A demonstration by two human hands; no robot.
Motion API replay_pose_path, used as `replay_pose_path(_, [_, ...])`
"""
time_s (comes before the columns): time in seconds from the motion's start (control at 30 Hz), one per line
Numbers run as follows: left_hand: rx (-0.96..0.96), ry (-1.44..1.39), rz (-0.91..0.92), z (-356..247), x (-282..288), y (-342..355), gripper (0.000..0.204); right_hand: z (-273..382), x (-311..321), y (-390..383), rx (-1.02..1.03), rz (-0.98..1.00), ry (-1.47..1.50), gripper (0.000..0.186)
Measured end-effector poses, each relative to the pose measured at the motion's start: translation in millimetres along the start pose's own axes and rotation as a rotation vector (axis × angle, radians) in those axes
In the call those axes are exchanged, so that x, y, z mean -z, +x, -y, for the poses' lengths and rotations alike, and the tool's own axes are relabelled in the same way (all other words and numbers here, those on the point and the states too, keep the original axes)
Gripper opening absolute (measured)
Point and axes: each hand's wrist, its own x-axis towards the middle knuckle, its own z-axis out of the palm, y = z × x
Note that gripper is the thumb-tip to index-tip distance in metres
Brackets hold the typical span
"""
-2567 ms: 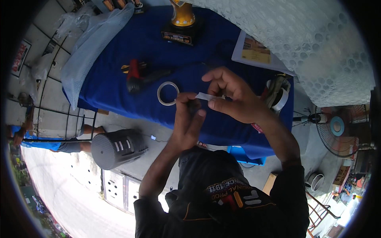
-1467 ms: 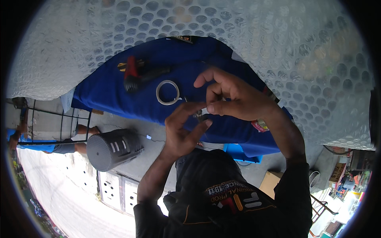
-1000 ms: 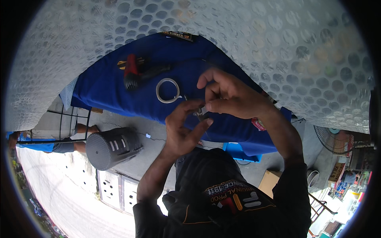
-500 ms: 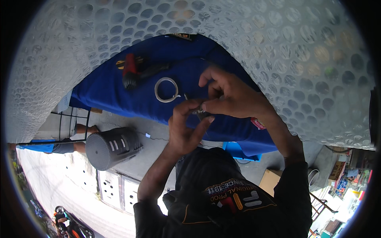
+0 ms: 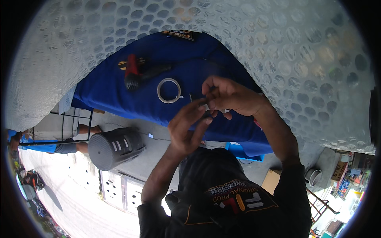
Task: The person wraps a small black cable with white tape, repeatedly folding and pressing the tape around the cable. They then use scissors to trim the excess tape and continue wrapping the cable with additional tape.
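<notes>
Both hands meet over the front part of a blue cloth-covered surface (image 5: 119,101). My left hand (image 5: 184,129) is curled, thumb and fingertips close about a small pale piece too small to name. From the right, my right hand (image 5: 236,97) pinches at the same spot, its other fingers bent. A bit of something pale also shows under the right fingers. Just left of the hands lies a ring-shaped roll of pale tape or strip (image 5: 158,90), its loose end toward them. A thin pointed piece (image 5: 191,97) stands out behind the left fingertips.
A red and black tool with comb-like teeth (image 5: 132,71) lies at the cloth's far left, beside yellow-handled pieces (image 5: 123,64). Bubble wrap (image 5: 293,51) surrounds the cloth's far side. Below stand a dark perforated bin (image 5: 115,148), a blue tray (image 5: 242,152) and a cardboard box (image 5: 271,178).
My right hand has come down and closed in on the left fingertips. The small metallic piece seen between the left thumb and finger is now mostly covered by fingers.
</notes>
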Motion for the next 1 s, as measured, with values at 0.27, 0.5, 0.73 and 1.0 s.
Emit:
replay_pose_path(0.27, [-0.080,0.172,0.035,-1.6,1.2,3.7,0.045,4.4,-4.2,-1.1,0.048,0.070,0.145,0.038])
replay_pose_path(0.5, [-0.111,0.207,0.037,-3.3,-7.2,2.3,0.040,10.8,1.4,-4.0,-0.074,0.146,-0.076,0.037])
replay_pose_path(0.73, [-0.123,0.232,0.043,-4.5,-5.0,10.4,0.044,6.3,5.0,9.5,-0.103,0.190,-0.049,0.053])
replay_pose_path(1.0, [0.005,0.198,0.141,-7.8,7.3,22.2,0.029,-32.4,5.4,21.6,0.084,-0.026,0.080,0.048])
